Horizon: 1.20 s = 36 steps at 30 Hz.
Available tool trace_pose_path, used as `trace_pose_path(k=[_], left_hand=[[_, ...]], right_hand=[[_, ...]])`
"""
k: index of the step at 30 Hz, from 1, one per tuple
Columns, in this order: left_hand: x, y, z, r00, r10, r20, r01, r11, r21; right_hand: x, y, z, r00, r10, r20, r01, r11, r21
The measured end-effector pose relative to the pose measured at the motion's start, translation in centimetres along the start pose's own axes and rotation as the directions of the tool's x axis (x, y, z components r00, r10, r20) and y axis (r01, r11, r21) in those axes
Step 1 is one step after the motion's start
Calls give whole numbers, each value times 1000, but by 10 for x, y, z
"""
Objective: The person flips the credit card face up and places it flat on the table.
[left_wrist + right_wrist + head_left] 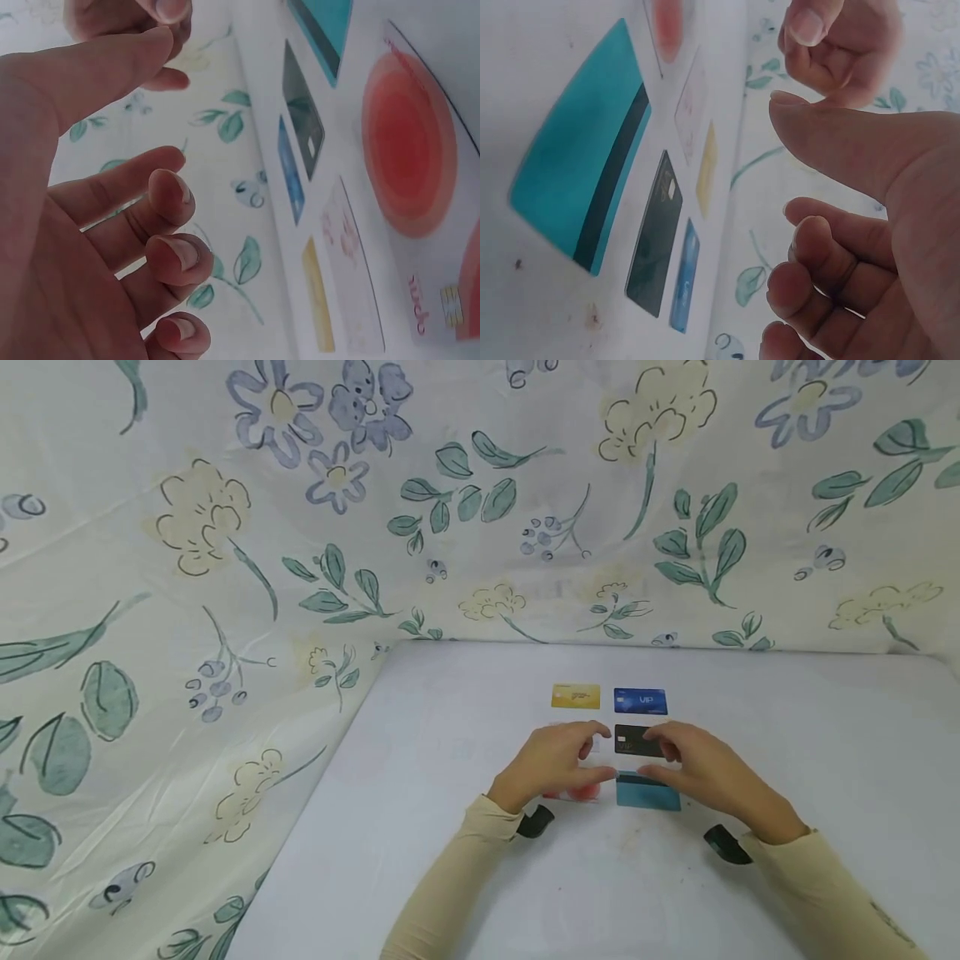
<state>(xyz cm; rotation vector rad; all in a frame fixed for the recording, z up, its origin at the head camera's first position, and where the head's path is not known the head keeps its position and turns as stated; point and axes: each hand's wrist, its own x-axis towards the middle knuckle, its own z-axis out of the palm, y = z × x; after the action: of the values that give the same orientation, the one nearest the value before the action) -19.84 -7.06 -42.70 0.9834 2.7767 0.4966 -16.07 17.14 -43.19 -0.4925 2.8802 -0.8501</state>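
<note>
Six-card layout aside, several bank cards lie flat in two columns on the white table. My left hand [551, 762] hovers over the left column, fingers loosely bent and holding nothing. It partly covers a white card with red circles [409, 142] and a pale card with pinkish print [351, 270]. Above the right column is my right hand [708, 768], also bare, thumb and fingers apart. Beneath it are a black VIP card [632, 740] and a teal card with a dark stripe [648, 796]. Farther back lie a yellow card [576, 697] and a blue VIP card [641, 701].
The white table [450, 718] extends around the cards on every side. A flower-printed cloth [450, 552] hangs along its back and left edges. Dark straps [727, 845] show near both wrists. Small specks mark the tabletop near the teal card.
</note>
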Motion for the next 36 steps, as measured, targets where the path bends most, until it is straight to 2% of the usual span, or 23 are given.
trace_pose_path(k=[4,13,19,25,32,36], left_hand=[[5,3,6,1000,26,-2,-26,1000,17],[12,8,18,998,-3,64,1,1000,29],[14,11,24,996,1,89,-9,997,81],[17,12,28,994,2,113,-16,993,117],[18,13,36,989,-18,150,-2,992,130],[17,13,39,988,-28,150,7,991,134]], right_hand=[[-4,5,1,1000,6,4,-6,1000,0],[-14,22,6,1000,-28,-3,28,999,31],[-15,31,13,999,-21,44,19,999,45],[-15,36,16,998,-37,54,36,999,19],[-15,41,19,993,-3,115,1,1000,17],[-15,42,18,992,-1,130,-2,1000,16]])
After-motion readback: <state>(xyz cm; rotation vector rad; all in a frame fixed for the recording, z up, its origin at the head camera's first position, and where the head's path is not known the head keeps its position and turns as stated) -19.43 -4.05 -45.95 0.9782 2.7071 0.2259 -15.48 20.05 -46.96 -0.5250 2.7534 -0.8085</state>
